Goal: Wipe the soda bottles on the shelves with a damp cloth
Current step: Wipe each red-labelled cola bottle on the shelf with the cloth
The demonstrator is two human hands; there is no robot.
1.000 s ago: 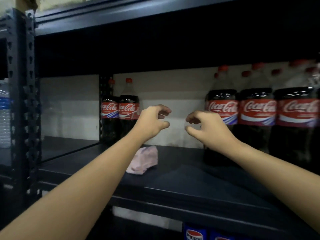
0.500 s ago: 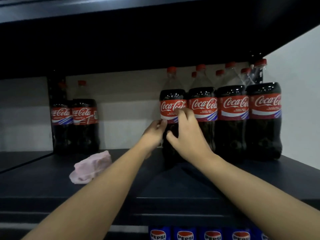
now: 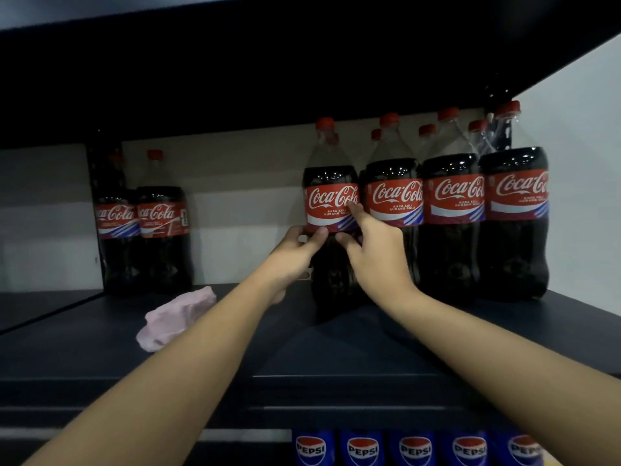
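A Coca-Cola bottle with a red cap stands at the left end of a row of cola bottles on the dark shelf. My left hand grips its left side just below the label. My right hand grips its right side, with the fingers reaching onto the label. A crumpled pink cloth lies on the shelf to the left of my left forearm, held by neither hand. Two more cola bottles stand at the back left.
The shelf above hangs low and dark over the bottle caps. A white wall closes the right side. Pepsi bottles line the shelf below. A bare stretch of shelf lies between the two cola groups.
Both hands went from hovering with curled fingers to the leftmost bottle of the right group and closed on its sides. The view swung right and closer. The cloth stayed put.
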